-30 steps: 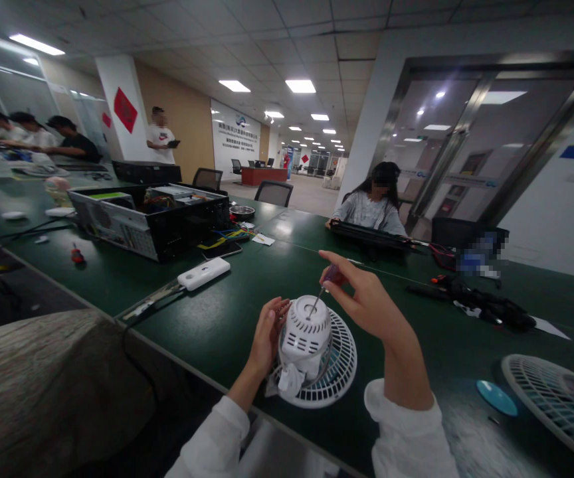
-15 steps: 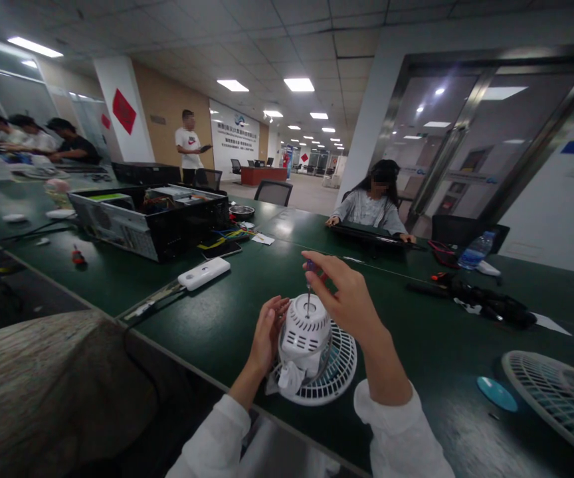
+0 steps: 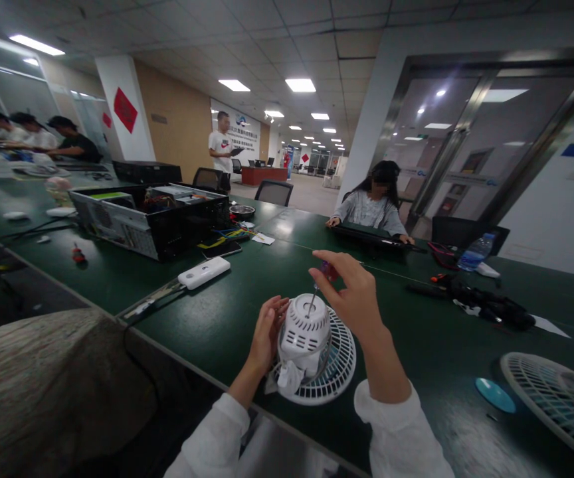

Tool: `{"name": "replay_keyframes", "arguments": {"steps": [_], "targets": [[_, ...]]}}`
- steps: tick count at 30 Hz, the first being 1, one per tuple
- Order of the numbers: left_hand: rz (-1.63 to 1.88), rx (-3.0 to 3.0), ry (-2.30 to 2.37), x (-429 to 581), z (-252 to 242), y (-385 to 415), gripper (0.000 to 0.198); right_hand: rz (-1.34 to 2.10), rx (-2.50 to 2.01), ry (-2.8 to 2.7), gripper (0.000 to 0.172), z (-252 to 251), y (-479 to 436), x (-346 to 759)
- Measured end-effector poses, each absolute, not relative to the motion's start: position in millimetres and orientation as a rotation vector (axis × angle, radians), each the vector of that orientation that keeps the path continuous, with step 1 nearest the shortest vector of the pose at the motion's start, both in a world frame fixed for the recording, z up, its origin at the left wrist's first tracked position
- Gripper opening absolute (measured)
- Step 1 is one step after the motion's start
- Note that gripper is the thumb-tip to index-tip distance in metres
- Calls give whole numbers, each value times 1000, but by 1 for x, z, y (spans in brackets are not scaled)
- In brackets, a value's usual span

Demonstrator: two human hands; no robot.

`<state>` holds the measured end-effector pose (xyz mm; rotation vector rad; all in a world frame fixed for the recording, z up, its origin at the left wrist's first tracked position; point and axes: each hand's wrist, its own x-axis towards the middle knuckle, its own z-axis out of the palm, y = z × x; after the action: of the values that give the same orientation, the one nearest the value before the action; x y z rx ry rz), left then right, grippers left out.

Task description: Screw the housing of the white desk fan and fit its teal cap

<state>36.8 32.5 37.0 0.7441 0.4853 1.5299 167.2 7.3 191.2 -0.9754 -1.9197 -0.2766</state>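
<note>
A white electric fan (image 3: 307, 338) lies grille down on the green table, its slotted motor housing facing up. My left hand (image 3: 270, 328) is wrapped against the left side of the housing, steadying contact with its fingers partly hidden behind it. Above the housing, my right hand (image 3: 349, 285) holds a screwdriver (image 3: 313, 300) by its purplish handle. The thin shaft leans to the right, and its tip meets the top of the housing near a small hole. A cord or wrapped white bundle (image 3: 291, 378) hangs at the housing's near side.
An open computer case (image 3: 152, 222) stands at the left, with a white power strip (image 3: 204, 273) nearer. A red screwdriver (image 3: 78, 253) lies further left. At right are a turquoise disc (image 3: 495, 394), a fan grille (image 3: 551, 398) and a water bottle (image 3: 476, 251). A person (image 3: 374, 199) sits opposite.
My right hand has shifted slightly right, tilting the screwdriver from nearly upright to leaning right. My left hand and the fan stay put. A standing person in the background has moved right.
</note>
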Motion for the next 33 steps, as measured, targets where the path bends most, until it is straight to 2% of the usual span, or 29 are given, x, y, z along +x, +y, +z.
{"name": "replay_keyframes", "arguments": {"steps": [6, 11, 16, 21, 26, 31, 33], "targets": [[1522, 737, 490, 36, 38, 31, 39, -213, -884, -1989, 34, 191, 6, 165], [1521, 732, 492, 37, 36, 31, 41, -391, -925, -1938, 21, 191, 5, 165], [1522, 739, 486, 37, 34, 32, 40, -287, -882, -1989, 32, 194, 1, 166], [1530, 740, 482, 37, 35, 33, 40, -397, -972, -1932, 21, 193, 1, 167], [1524, 739, 475, 37, 33, 34, 40, -291, -938, -1983, 34, 193, 2, 168], [1529, 750, 452, 37, 31, 35, 38, -365, -968, -1949, 19, 195, 1, 168], [1530, 755, 453, 37, 31, 35, 38, -358, -978, -1960, 22, 195, 0, 169]]}}
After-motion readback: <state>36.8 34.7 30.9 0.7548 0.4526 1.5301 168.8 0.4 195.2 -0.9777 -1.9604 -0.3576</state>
